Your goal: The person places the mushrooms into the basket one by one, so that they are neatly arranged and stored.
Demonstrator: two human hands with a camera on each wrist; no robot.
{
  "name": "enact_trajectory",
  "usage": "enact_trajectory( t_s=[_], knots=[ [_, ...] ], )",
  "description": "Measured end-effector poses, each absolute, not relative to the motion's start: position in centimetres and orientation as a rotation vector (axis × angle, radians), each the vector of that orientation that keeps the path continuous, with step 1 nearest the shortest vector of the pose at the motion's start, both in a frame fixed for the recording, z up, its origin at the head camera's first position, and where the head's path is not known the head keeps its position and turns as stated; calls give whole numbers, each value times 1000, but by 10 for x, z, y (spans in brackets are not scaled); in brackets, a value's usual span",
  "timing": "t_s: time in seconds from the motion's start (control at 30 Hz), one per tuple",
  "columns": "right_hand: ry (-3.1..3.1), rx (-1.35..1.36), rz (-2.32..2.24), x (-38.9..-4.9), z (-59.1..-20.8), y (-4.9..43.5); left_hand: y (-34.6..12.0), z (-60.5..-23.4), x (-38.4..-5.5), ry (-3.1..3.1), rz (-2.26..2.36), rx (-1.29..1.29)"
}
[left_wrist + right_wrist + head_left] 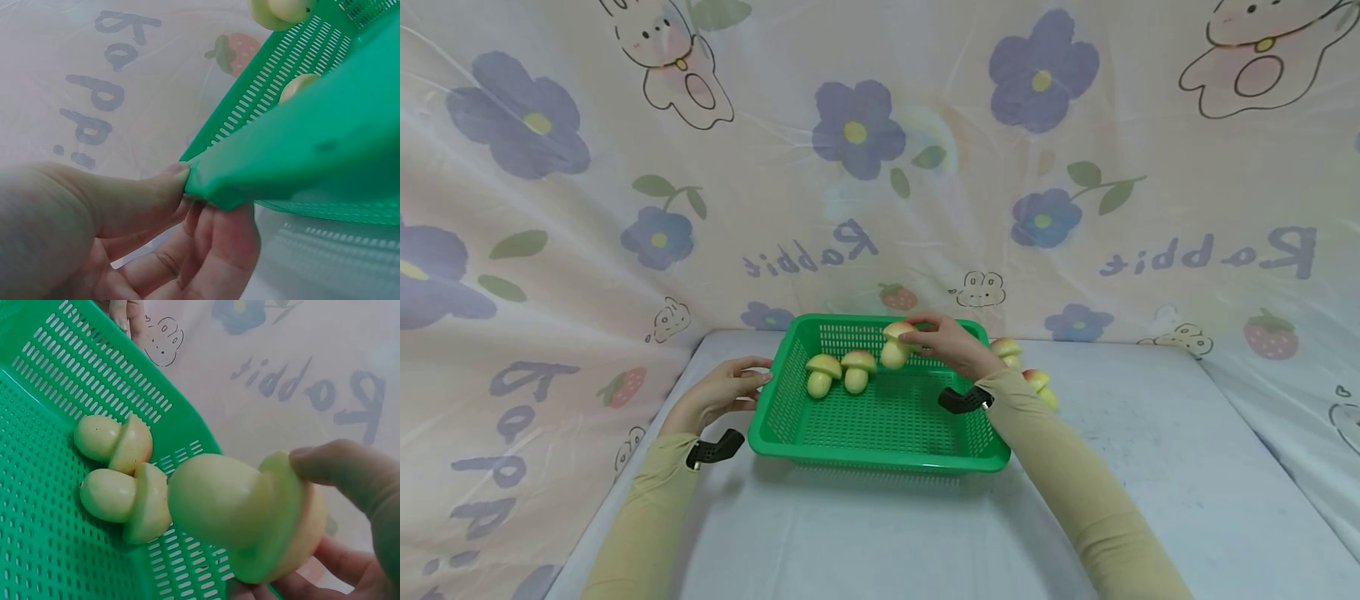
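A green plastic basket [880, 460] with slotted walls stands on the table. My left hand [721, 393] pinches its left rim, thumb above and fingers beneath, as the left wrist view shows. Over the back of the basket, my right hand [953, 346] holds a toy mushroom [219, 499] by its cap, the pale stem pointing away from the palm. Two more mushrooms, one at the left [823, 377] and one beside it [857, 372], lie in the basket by the back wall with caps side by side.
Outside the basket on the right, two mushrooms [1007, 351] [1040, 388] sit partly hidden behind the right forearm. White cloth covers the table [1157, 467]. A printed curtain [925, 217] with flowers and rabbits hangs behind and along the left.
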State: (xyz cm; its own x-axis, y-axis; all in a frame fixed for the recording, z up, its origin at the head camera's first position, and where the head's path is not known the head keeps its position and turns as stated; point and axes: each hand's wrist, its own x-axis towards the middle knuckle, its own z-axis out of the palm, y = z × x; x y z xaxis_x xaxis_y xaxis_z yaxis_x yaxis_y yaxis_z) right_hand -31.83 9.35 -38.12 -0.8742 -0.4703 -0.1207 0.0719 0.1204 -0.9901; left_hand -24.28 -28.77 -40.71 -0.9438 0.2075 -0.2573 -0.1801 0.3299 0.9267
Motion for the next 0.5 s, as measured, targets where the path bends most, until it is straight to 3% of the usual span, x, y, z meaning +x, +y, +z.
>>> enact_trajectory(
  t_s=[0.5],
  knots=[
    [2052, -307, -1698, -330, -395, 83, -287, -406, -243, 2267, 1648, 12]
  ],
)
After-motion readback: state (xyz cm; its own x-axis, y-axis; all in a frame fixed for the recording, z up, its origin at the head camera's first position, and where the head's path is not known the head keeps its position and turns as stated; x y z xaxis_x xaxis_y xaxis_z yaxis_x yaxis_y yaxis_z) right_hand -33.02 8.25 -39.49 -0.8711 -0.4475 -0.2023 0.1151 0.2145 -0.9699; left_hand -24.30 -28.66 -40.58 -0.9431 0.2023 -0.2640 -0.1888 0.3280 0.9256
